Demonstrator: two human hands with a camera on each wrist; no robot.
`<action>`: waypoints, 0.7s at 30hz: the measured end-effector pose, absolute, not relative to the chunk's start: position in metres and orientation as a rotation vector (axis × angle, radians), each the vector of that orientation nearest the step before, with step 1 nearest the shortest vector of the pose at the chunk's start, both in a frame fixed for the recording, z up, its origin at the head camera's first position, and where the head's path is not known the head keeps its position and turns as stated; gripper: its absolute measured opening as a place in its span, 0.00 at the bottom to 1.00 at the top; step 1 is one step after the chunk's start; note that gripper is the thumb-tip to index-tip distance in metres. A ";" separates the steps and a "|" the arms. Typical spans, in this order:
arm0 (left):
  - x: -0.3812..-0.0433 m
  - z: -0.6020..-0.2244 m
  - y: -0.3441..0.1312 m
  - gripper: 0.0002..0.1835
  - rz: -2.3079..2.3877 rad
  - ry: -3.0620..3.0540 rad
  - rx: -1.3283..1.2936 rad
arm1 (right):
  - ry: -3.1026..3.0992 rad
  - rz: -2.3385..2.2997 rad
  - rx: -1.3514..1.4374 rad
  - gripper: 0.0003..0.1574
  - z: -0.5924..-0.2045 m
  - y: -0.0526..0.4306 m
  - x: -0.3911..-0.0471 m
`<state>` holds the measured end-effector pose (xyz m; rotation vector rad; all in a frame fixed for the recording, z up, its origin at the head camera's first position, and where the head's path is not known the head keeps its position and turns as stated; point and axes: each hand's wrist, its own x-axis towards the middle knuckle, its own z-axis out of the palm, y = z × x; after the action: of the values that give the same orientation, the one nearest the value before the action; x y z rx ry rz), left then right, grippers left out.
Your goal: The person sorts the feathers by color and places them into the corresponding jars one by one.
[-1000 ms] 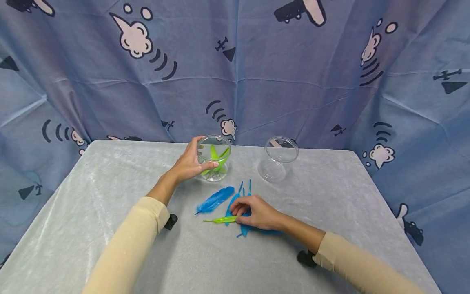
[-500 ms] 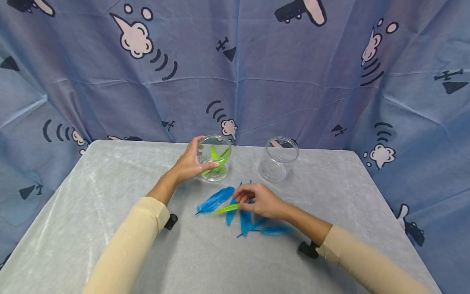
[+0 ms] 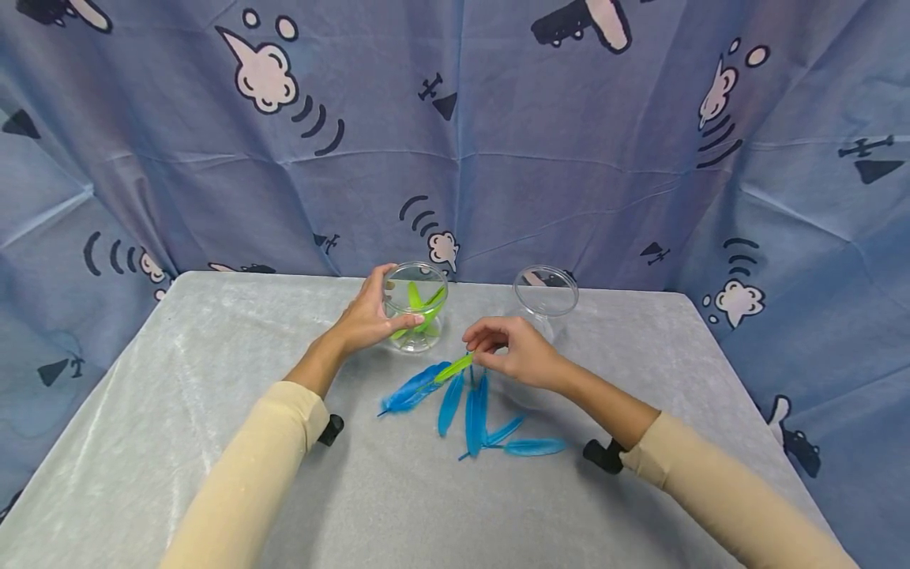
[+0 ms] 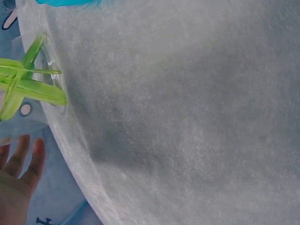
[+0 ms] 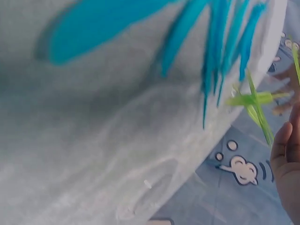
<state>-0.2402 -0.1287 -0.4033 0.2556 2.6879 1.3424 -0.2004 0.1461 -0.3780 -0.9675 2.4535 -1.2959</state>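
In the head view my left hand (image 3: 373, 314) grips the side of a clear plastic jar (image 3: 415, 341), its thumb across the front. Several green feathers (image 4: 40, 90) lie crossed inside that jar. My right hand (image 3: 522, 353) pinches one green feather (image 3: 455, 367) by its end between thumb and fingertips. This feather is held above the blue feathers (image 3: 475, 415), its free end pointing left and down toward the viewer. Several blue feathers lie loosely fanned on the table. In the right wrist view the right hand (image 5: 287, 164) appears at the right edge, the held feather partly out of frame.
A second clear jar (image 3: 546, 292) stands at the back right, partly hidden behind the right hand; no feathers show in it. The grey cloth-covered table (image 3: 235, 356) ends at a blue patterned curtain (image 3: 455, 142). A black wrist camera (image 3: 603, 456) hangs under the right sleeve.
My right hand has lifted the green feather off the table and carried it away from me, up toward the jars, uncovering the blue feathers. The left hand has stayed on its jar.
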 end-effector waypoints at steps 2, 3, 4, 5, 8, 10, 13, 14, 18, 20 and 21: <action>-0.241 -0.404 -0.129 0.56 1.344 2.687 0.268 | 2.473 -1.320 -0.971 0.14 -0.373 0.148 -0.204; -0.241 -0.404 -0.129 0.55 1.345 2.687 0.270 | 2.480 -1.332 -0.974 0.14 -0.371 0.149 -0.206; -0.241 -0.405 -0.129 0.55 1.347 2.686 0.273 | 2.485 -1.347 -0.974 0.14 -0.368 0.149 -0.208; -0.241 -0.405 -0.129 0.55 1.351 2.685 0.276 | 2.491 -1.360 -0.972 0.14 -0.366 0.150 -0.210; -0.240 -0.406 -0.129 0.55 1.348 2.680 0.272 | 2.506 -1.398 -0.956 0.13 -0.358 0.151 -0.213; -0.240 -0.406 -0.129 0.55 1.348 2.676 0.267 | 2.517 -1.428 -0.946 0.12 -0.354 0.152 -0.216; -0.240 -0.406 -0.129 0.55 1.346 2.674 0.259 | 2.538 -1.462 -0.937 0.12 -0.349 0.152 -0.220; -0.240 -0.406 -0.129 0.55 1.345 2.674 0.258 | 2.544 -1.473 -0.937 0.11 -0.347 0.151 -0.221; -0.240 -0.405 -0.129 0.55 1.337 2.675 0.245 | 2.551 -1.508 -0.924 0.11 -0.343 0.150 -0.226; -0.241 -0.405 -0.129 0.54 1.334 2.674 0.239 | 2.555 -1.525 -0.917 0.11 -0.341 0.149 -0.228; -0.241 -0.404 -0.129 0.54 1.335 2.674 0.235 | 2.558 -1.535 -0.914 0.10 -0.339 0.148 -0.229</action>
<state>-0.2406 -0.1285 -0.4043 0.2346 2.6735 1.3350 -0.2287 0.1482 -0.3392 -0.9135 2.5578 -1.5352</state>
